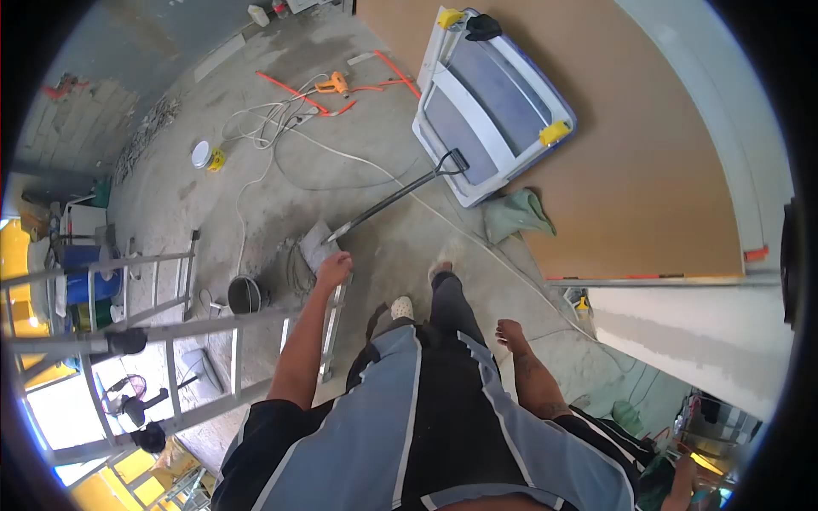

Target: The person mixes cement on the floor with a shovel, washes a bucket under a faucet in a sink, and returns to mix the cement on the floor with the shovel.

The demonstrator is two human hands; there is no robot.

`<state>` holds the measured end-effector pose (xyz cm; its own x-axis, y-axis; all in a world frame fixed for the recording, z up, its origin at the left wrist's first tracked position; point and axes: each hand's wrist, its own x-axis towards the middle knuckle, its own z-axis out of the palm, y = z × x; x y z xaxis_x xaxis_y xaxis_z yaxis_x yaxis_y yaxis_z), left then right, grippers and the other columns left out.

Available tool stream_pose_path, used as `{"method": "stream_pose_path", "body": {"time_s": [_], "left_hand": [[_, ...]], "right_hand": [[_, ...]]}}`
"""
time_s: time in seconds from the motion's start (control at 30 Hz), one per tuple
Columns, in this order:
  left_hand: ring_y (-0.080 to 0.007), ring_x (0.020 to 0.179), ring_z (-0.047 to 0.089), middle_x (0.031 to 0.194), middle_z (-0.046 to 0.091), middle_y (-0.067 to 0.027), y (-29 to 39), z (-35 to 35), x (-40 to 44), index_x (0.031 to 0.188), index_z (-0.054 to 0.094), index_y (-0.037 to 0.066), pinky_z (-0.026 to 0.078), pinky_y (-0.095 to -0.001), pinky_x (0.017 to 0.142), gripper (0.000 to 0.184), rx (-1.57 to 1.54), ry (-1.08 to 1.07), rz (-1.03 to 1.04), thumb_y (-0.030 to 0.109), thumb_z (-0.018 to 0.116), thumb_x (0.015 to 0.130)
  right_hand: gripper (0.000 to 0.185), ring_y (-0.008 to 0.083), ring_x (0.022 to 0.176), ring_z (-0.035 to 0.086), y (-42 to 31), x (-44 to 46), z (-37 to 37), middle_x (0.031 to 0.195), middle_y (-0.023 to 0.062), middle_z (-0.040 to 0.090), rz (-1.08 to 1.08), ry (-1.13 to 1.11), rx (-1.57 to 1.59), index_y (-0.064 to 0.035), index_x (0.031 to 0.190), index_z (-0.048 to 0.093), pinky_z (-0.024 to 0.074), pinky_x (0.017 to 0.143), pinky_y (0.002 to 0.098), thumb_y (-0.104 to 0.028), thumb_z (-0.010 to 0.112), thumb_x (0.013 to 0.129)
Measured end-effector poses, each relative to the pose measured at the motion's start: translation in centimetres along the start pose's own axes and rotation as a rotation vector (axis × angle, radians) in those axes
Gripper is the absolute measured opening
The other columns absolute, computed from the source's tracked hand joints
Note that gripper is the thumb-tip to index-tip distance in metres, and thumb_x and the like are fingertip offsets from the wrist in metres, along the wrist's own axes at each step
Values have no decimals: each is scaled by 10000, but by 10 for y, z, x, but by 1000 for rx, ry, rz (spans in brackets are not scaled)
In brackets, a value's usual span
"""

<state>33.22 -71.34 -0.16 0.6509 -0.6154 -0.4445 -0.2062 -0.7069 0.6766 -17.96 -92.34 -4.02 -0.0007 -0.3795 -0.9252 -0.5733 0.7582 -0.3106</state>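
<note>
Shovel (pixel 383 206) near left hand (pixel 334 269); yellow bucket label (pixel 217 160) illegible.

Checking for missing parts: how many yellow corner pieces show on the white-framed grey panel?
2: one yellow corner piece at the top left, another yellow corner piece at the right. Others may be hidden.

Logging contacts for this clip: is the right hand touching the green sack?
Apart. The head view plainly shows a stretch of concrete floor between the right hand and the green sack.
</note>
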Motion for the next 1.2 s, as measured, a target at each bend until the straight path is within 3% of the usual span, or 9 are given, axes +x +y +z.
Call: {"method": "stream_pose_path", "body": {"time_s": [0.33, 0.47, 0.6, 0.7, 0.77, 0.9, 0.97, 1.03, 1.2], "left_hand": [[-368, 911, 628, 955, 661, -173, 60, 194, 251, 857, 669, 66, 500, -451, 784, 269, 349, -228, 166, 296, 550, 785], [-373, 915, 622, 987, 648, -178, 88, 275, 290, 908, 643, 58, 496, -458, 772, 246, 455, -560, 383, 259, 563, 791], [-326, 900, 636, 952, 670, -135, 94, 325, 341, 953, 655, 103, 508, -415, 755, 190, 98, -320, 61, 191, 529, 841], [-349, 906, 629, 976, 662, -148, 76, 345, 363, 995, 650, 109, 497, -429, 777, 229, -43, -219, -184, 215, 521, 838], [-376, 917, 616, 982, 653, -158, 58, 360, 371, 1017, 642, 113, 486, -450, 796, 251, -155, -161, -337, 243, 519, 840], [-390, 914, 608, 981, 639, -177, 49, 380, 370, 1085, 617, 91, 479, -459, 809, 295, -36, -153, -360, 153, 540, 807], [-394, 945, 594, 997, 629, -188, 75, 377, 378, 1110, 607, 73, 470, -456, 838, 326, 21, -61, -359, 111, 544, 792], [-404, 1037, 531, 1071, 579, -216, 104, 387, 401, 1131, 565, 9, 433, -443, 914, 371, -105, 107, 26, 42, 543, 762], [-385, 1180, 448, 1265, 449, -270, 183, 443, 484, 1416, 184, -35, 362, -453, 1006, 835, -303, 28, -188, 202, 645, 761]], "right_hand": [[265, 232, 660, 633, -232, 280, 88, 702, 121, 640, -822, 117, -755, -47, 817, 650, 471, 617, 390, -285, 534, 812], [371, 281, 935, 637, -307, 371, 144, 1035, 160, 657, -1098, 52, -1303, -40, 1016, 666, 495, 785, 384, -319, 610, 778], [436, 303, 1019, 599, -331, 417, 203, 1059, 165, 641, -735, 38, -665, -42, 1114, 610, 479, 838, 417, -291, 600, 755], [546, 271, 966, 638, -326, 448, 231, 1073, 183, 638, -951, 207, -687, -21, 1173, 570, 507, 803, 388, -317, 657, 723], [480, 296, 850, 665, -350, 431, 237, 961, 189, 666, -436, -205, -382, -6, 1061, 621, 519, 740, 376, -346, 675, 727], [370, 313, 704, 663, -346, 460, 222, 801, 161, 671, -313, -496, -795, -16, 918, 650, 512, 655, 367, -363, 643, 791], [340, 282, 659, 648, -346, 451, 205, 686, 145, 639, -792, -60, -538, -35, 779, 634, 490, 619, 370, -361, 586, 863], [291, 271, 641, 634, -388, 408, 176, 686, 153, 621, -880, 125, -589, -48, 815, 615, 476, 607, 377, -305, 522, 918], [240, 257, 609, 622, -417, 389, 118, 734, 108, 641, -719, 161, -565, -52, 940, 591, 466, 578, 381, -259, 470, 953]]}}
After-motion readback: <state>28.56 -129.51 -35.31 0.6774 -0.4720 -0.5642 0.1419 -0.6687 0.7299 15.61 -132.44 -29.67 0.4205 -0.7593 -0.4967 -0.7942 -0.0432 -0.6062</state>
